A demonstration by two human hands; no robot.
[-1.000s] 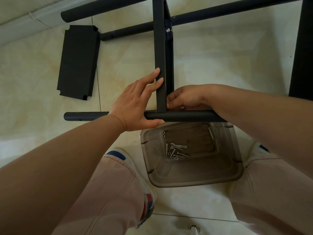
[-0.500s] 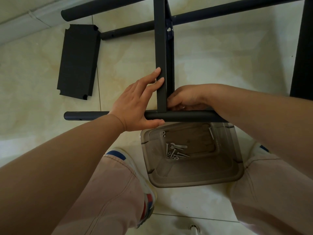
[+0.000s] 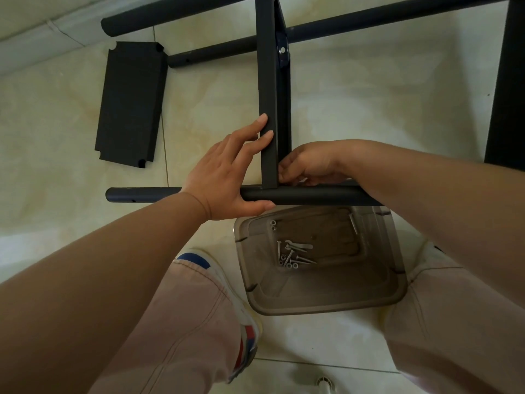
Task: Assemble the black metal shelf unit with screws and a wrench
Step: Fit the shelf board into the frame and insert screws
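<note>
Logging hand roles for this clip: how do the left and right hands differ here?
The left hand lies open, fingers straight against the upright bar, thumb under the near tube; the right hand is curled at the joint, fingertips hidden. The left is brightly lit, the right shadowed. Both touch the frame.

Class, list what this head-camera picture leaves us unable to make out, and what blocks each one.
1. What the right hand fingers hold at the joint: hidden behind the upright bar.
2. Far shelf frame: cut off by the top and right edges.
3. Screws in the clear bin: too small to count.
</note>
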